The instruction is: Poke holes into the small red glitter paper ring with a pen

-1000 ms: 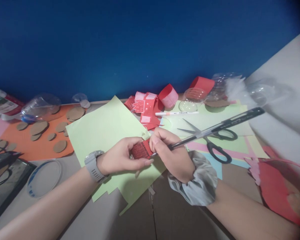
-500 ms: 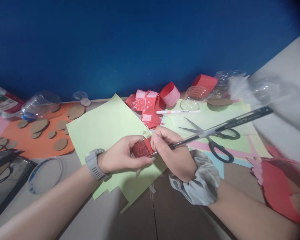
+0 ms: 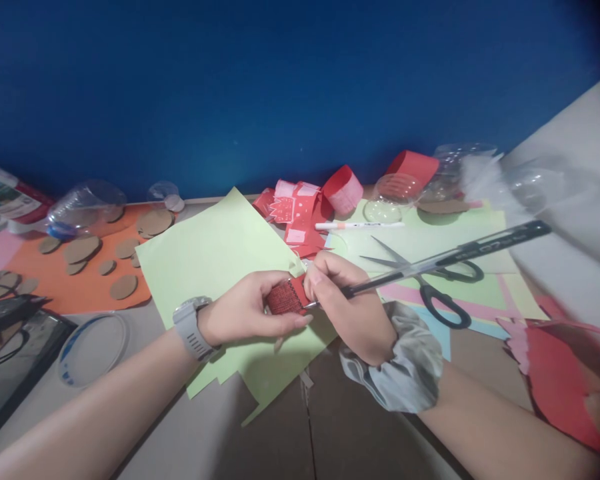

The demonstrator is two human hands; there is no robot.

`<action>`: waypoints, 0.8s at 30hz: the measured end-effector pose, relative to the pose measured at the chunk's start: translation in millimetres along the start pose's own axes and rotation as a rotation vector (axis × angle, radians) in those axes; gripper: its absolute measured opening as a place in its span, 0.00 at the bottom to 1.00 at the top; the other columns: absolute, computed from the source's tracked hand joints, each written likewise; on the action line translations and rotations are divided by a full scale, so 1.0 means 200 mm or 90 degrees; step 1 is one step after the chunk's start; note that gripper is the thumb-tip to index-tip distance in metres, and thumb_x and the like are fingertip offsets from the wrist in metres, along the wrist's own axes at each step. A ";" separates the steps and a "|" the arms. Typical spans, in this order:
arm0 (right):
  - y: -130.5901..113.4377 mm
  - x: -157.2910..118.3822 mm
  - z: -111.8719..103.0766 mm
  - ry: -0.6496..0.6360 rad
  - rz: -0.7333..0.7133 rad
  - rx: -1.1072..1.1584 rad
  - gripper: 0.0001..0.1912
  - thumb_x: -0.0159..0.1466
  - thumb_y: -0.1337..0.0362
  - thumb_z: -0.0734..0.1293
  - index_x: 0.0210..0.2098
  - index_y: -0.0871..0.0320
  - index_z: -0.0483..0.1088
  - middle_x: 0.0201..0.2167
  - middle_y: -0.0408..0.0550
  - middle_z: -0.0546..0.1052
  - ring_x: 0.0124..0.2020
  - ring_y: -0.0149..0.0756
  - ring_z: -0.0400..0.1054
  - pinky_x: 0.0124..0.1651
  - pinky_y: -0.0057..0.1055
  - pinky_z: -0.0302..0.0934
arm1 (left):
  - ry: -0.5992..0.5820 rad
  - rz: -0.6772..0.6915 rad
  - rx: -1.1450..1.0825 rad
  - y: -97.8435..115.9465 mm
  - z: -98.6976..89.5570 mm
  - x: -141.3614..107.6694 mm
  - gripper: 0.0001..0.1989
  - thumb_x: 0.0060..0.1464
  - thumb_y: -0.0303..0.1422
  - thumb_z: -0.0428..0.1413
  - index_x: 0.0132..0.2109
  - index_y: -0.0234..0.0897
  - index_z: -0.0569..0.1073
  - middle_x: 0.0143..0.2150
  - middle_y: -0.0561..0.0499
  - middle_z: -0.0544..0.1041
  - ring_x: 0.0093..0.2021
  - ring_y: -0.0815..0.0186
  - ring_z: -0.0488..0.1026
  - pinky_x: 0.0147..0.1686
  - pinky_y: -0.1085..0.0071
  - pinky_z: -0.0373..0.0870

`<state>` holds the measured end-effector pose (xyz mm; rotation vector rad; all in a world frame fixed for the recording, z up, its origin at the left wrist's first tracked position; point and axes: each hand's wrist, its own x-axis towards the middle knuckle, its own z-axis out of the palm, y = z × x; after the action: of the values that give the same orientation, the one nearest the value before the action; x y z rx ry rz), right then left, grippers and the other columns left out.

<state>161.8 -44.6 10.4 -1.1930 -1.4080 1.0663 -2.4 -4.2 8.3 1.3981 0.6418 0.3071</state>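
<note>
Between its thumb and fingers, my left hand [image 3: 253, 310] grips a small red piece [image 3: 286, 298] covered in dark pen marks. My right hand [image 3: 347, 300] is closed round a black pen [image 3: 450, 257], whose tip touches the red piece near its right side. The fingertips of my right hand also rest at that piece's right edge. Both hands are over a light green sheet [image 3: 210, 247] with a cut lower edge. Black-handled scissors [image 3: 423, 283] lie partly open behind the pen, to the right.
Cardboard discs [image 3: 124, 287] lie on orange paper [image 3: 45, 287] at the left, near a clear plastic bottle [image 3: 87, 207]. Red paper pieces [image 3: 305, 210], a white marker [image 3: 360, 226] and clear cups stand or lie along the blue wall [image 3: 280, 87]. A round lid [image 3: 93, 350] is at lower left.
The pen tip has shifted slightly left and now shows against the red piece. The whole view has moved slightly; both hands keep their holds.
</note>
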 end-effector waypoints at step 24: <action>0.03 -0.04 0.01 0.118 -0.086 0.049 0.15 0.66 0.63 0.58 0.23 0.57 0.58 0.19 0.37 0.61 0.19 0.24 0.51 0.23 0.25 0.49 | 0.080 0.057 -0.025 -0.02 0.03 0.00 0.13 0.54 0.36 0.59 0.37 0.33 0.65 0.24 0.54 0.71 0.23 0.71 0.71 0.24 0.76 0.70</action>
<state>161.6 -51.4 3.7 -1.0960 -1.2729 0.8855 0.9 -8.7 5.2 1.3805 0.6742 0.4789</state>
